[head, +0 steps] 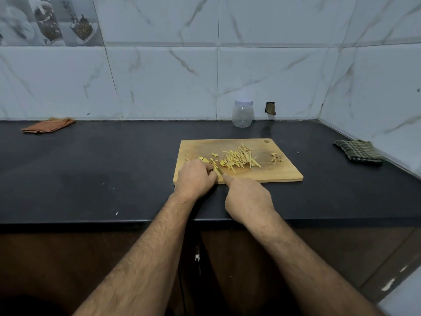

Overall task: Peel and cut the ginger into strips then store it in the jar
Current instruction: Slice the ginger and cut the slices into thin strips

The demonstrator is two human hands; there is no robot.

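A wooden cutting board (pixel 284 172) lies on the black counter. A heap of yellow ginger strips (pixel 239 158) covers its middle. My left hand (pixel 196 176) holds down a small ginger piece (pixel 213 166) at the board's near left, fingers curled over it. My right hand (pixel 248 198) grips a knife (pixel 219 170), index finger along its back; the blade meets the ginger beside my left fingers and the handle is hidden in my palm. Peel scraps (pixel 276 158) sit at the board's right. A clear plastic jar (pixel 242 114) with its lid on stands by the wall.
A folded orange cloth (pixel 48 125) lies at the back left of the counter (pixel 91 174). A dark checked cloth (pixel 358 152) lies at the right near the tiled corner wall. A few more scraps (pixel 188 156) lie on the board's left edge.
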